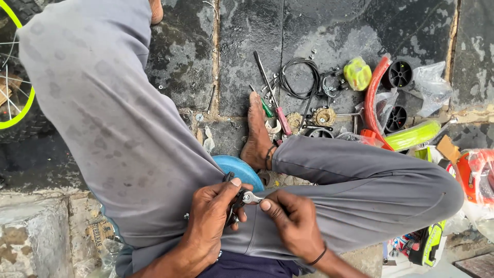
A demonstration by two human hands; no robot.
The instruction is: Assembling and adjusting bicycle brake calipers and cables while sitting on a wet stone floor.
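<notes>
I sit with grey-trousered legs bent over a dark stone floor. My left hand (211, 219) grips a small black bicycle part (232, 202) against my lap. My right hand (290, 221) pinches a small silver spanner (250, 197) whose end sits on that part. A blue round disc (242, 170) lies under my left knee, next to my bare foot (257, 134).
Scattered on the floor ahead: a red-handled screwdriver (272, 98), a green-handled one (265, 107), a coiled black cable (298, 77), cogs, small black wheels (399, 74), a red mudguard (371, 98), green parts and plastic bags. A bicycle wheel with a green rim (18, 67) is at left.
</notes>
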